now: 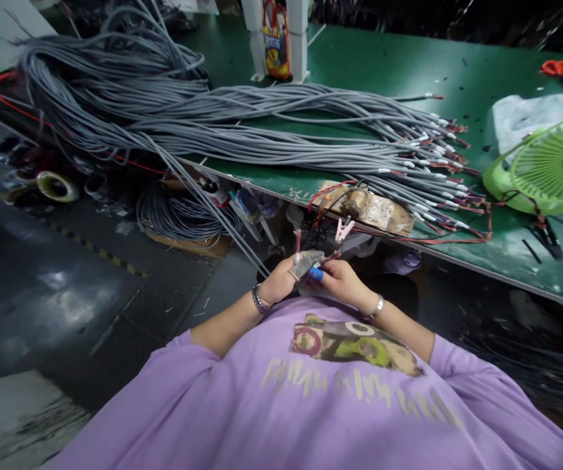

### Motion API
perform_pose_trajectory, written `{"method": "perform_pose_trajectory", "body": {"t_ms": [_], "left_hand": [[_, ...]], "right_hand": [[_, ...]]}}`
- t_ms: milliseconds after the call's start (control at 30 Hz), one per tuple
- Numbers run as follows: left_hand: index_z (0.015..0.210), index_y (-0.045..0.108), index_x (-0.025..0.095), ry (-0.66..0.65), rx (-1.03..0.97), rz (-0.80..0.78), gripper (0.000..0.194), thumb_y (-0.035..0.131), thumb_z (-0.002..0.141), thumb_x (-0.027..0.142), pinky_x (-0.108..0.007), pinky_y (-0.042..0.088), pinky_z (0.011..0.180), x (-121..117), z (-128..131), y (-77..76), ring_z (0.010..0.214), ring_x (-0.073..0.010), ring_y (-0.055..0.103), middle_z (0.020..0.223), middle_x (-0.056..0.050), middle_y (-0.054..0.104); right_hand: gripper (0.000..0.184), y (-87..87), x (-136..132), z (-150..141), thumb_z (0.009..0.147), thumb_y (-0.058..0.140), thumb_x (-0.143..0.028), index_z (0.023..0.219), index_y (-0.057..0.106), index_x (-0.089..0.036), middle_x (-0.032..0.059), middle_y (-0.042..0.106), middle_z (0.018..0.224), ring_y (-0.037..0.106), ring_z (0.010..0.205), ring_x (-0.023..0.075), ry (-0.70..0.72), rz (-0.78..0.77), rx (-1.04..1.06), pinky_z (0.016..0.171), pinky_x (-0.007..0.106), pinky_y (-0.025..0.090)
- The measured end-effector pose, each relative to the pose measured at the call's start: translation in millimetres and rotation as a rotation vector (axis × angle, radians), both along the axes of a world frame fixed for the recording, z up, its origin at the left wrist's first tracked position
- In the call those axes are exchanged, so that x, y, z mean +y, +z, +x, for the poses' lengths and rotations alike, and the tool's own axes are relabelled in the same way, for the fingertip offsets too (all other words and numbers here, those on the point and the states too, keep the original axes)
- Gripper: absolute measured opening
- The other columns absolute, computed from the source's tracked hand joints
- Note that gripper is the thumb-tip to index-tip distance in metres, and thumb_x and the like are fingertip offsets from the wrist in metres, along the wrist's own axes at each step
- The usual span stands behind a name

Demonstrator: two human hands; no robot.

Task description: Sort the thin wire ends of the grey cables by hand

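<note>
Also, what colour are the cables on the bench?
Cables: grey, clearest in the head view.

Grey cables (262, 150) across green table (374, 55) and down to left hand (279, 281), right hand (347, 284) beside

Grey cables (262, 145), lime-green fan (546, 163), lilac shirt (281, 424)

- Cables (262, 143): the stretch within the left hand (279, 281) is hidden.
- Right hand (347, 284): whatever its fingertips pinch is too small and blurred to tell.
- Fan (546, 156): cut off by the right edge.
- Shirt (203, 424): lettering blurred; hem beyond the lower edge.
</note>
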State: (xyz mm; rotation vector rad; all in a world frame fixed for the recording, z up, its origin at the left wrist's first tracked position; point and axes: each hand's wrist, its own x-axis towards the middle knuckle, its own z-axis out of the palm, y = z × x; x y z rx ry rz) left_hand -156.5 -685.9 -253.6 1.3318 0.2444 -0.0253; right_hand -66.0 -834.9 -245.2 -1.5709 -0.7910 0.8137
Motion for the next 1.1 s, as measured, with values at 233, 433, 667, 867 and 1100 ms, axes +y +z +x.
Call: {"method": "perform_pose_trajectory", "body": {"t_ms": [233, 433, 667, 867, 1100], "left_hand": [[0.11, 0.06, 0.016, 0.046, 0.117, 0.23, 0.046, 0.057, 0.088, 0.056, -0.017, 0.033, 0.038, -2, -10, -2.4, 0.034, -0.0076, 0.048, 0.05, 0.005, 0.058], [0.081, 0.059, 0.016, -0.104, 0.114, 0.267, 0.027, 0.072, 0.078, 0.039, -0.016, 0.037, 0.036, -10, -3, 5.7, 0.037, -0.0063, 0.052, 0.066, 0.001, 0.066], [0.077, 0.056, 0.015, -0.047, 0.191, 0.074, 0.039, 0.076, 0.071, 0.049, -0.016, 0.03, 0.031, -19, 13, 17.7, 0.032, -0.0068, 0.048, 0.052, 0.003, 0.059], [0.072, 0.058, 0.014, 0.15, 0.137, -0.018, 0.041, 0.073, 0.074, 0.051, -0.016, 0.032, 0.032, -17, 14, 12.5, 0.039, -0.0072, 0.056, 0.064, -0.001, 0.067], [0.073, 0.057, 0.014, 0.313, 0.119, -0.092, 0.043, 0.077, 0.069, 0.053, -0.016, 0.03, 0.031, -16, 15, 15.6, 0.038, -0.0067, 0.055, 0.065, -0.001, 0.066]], "right_hand": [[0.048, -7.3, 6, 7, 0.053, 0.089, -0.049, 0.074, 0.06, -0.017, -0.0024, 0.064, 0.064, 0.051, 0.047, 0.0063, -0.239, 0.04, 0.616, 0.044, 0.019, 0.041], [0.043, -5.4, 4, 11, 0.055, 0.089, -0.046, 0.071, 0.063, -0.017, -0.0045, 0.058, 0.055, 0.043, 0.044, 0.0054, -0.282, 0.034, 0.482, 0.041, 0.019, 0.032], [0.043, -0.9, 4, 17, 0.061, 0.085, -0.049, 0.069, 0.059, -0.017, -0.0054, 0.053, 0.052, 0.036, 0.042, 0.0045, -0.316, 0.08, 0.492, 0.04, 0.021, 0.024], [0.046, -1.2, -3, 23, 0.06, 0.085, -0.053, 0.071, 0.059, -0.017, -0.005, 0.056, 0.053, 0.039, 0.041, 0.0043, -0.246, 0.089, 0.571, 0.04, 0.02, 0.025], [0.042, -0.2, -8, 26, 0.067, 0.081, -0.054, 0.078, 0.063, -0.018, -0.0027, 0.059, 0.061, 0.045, 0.049, 0.0075, -0.19, 0.054, 0.401, 0.046, 0.023, 0.035]]}}
